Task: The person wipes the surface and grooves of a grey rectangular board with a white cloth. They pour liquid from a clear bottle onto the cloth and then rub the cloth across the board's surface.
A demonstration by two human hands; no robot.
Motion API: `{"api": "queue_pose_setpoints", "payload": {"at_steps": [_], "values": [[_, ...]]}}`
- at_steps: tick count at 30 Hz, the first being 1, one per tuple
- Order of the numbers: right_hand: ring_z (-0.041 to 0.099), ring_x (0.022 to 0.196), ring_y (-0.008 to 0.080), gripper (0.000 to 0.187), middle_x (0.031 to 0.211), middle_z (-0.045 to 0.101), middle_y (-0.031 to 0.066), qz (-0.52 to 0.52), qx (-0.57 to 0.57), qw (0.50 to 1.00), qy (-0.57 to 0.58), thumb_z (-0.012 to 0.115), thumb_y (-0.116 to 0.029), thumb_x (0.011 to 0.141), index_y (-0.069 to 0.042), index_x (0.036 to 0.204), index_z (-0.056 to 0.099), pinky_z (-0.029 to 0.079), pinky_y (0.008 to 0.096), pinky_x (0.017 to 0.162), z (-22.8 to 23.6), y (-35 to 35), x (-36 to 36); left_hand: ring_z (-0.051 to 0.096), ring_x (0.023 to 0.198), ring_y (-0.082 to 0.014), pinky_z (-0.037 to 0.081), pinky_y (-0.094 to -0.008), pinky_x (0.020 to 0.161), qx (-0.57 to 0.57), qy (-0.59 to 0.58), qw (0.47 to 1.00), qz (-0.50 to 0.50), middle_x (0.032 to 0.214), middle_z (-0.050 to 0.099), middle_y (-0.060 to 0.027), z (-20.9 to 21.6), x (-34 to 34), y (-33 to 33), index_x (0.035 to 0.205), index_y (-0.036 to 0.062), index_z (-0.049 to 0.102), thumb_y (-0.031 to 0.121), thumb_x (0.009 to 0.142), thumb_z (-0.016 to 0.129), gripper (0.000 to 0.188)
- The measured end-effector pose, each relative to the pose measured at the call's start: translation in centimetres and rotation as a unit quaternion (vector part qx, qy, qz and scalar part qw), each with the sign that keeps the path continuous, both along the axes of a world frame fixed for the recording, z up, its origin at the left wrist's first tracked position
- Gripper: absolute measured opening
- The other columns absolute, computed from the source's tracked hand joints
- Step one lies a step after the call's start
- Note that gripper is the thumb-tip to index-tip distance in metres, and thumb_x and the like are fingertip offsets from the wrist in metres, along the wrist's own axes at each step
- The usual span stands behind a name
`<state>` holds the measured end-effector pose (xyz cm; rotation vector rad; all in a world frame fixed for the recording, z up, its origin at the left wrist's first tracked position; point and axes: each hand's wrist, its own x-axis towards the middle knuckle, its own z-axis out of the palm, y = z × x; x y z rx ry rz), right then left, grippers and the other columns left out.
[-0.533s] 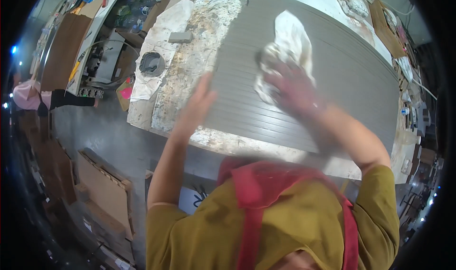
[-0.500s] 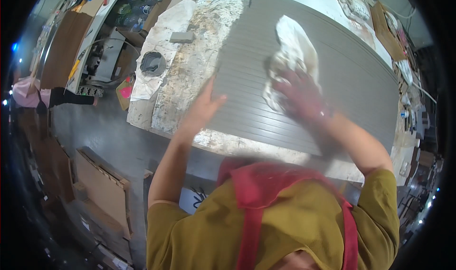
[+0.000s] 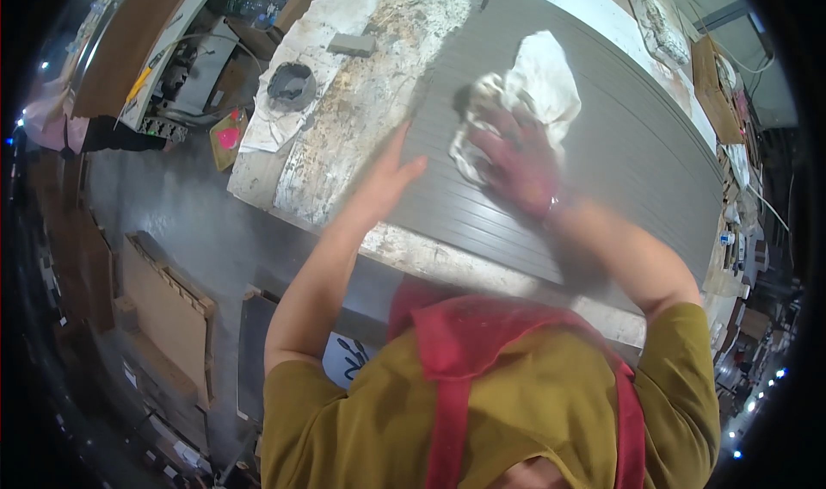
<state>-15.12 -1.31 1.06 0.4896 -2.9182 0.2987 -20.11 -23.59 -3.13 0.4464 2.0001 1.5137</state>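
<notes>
A grey panel with long parallel grooves [image 3: 637, 162] lies flat on the worktable. Pressed onto its face under my right hand [image 3: 516, 157], which wears a dark red glove, is a bunched white cloth [image 3: 544, 80]. One end of the cloth spreads out beyond the fingers toward the far side. My left hand [image 3: 391, 177], bare, lies along the panel's left edge with its thumb apart from the stretched fingers, holding nothing. Some of the right fingertips are blurred against the cloth.
Left of the panel, the paint-stained worktable [image 3: 331, 166] carries a round tub of grey paste [image 3: 292, 86] on white sheeting and a small grey block [image 3: 351, 45]. Cardboard [image 3: 168, 308] stands on the floor at left. A person in pink [image 3: 56, 123] is at far left.
My right hand has slid the cloth a little to the left over the panel. The left hand stays at the panel's edge. The whole view has shifted slightly.
</notes>
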Motion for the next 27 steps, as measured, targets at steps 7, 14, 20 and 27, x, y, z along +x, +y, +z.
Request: {"api": "queue_pose_setpoints", "payload": {"at_steps": [7,14,20,27], "values": [[0.048,0.118,0.0373,0.043,0.133,0.045,0.0159,0.072,-0.024,0.997,0.015,0.068,-0.02,0.074,-0.013,0.114,0.055,0.04,0.0517,0.096,0.5,-2.9,-3.5,0.014,0.143,-0.025,0.011,-0.0325,0.115,0.083,-0.14,0.986,-0.026,0.153,0.02,-0.0191,-0.4,-0.3,-0.4,0.147,-0.003,0.016,0.028,0.092,0.056,0.075],[0.05,0.111,0.0354,0.035,0.123,0.051,0.013,-0.037,0.008,0.999,0.036,0.069,-0.019,0.072,-0.014,0.106,0.061,0.037,0.0491,0.096,-0.5,1.8,2.4,0.01,0.144,-0.0249,0.008,-0.033,0.115,0.001,-0.023,1.0,-0.005,0.154,0.016,-0.0186,-0.7,0.3,-0.2,0.147,-0.0028,0.017,0.027,0.091,0.056,0.074],[0.05,0.118,0.037,0.038,0.131,0.048,0.0174,-0.018,0.012,1.0,-0.017,0.065,-0.023,0.076,-0.008,0.11,0.058,0.037,0.0465,0.102,0.2,-4.5,-6.1,0.016,0.142,-0.0254,0.012,-0.0329,0.114,0.038,-0.1,0.994,-0.003,0.153,0.021,-0.0181,0.7,0.3,0.4,0.147,-0.0033,0.017,0.031,0.092,0.055,0.075],[0.052,0.117,0.0296,0.063,0.131,0.048,0.0206,-0.169,-0.362,0.897,-0.19,0.064,-0.041,0.084,-0.012,0.136,0.042,0.042,0.0393,0.099,4.8,8.4,0.9,0.018,0.141,-0.0255,0.015,-0.033,0.113,0.042,-0.015,0.999,-0.015,0.151,0.022,-0.0201,1.2,0.4,-0.4,0.146,-0.0056,0.014,0.031,0.091,0.057,0.08]]}}
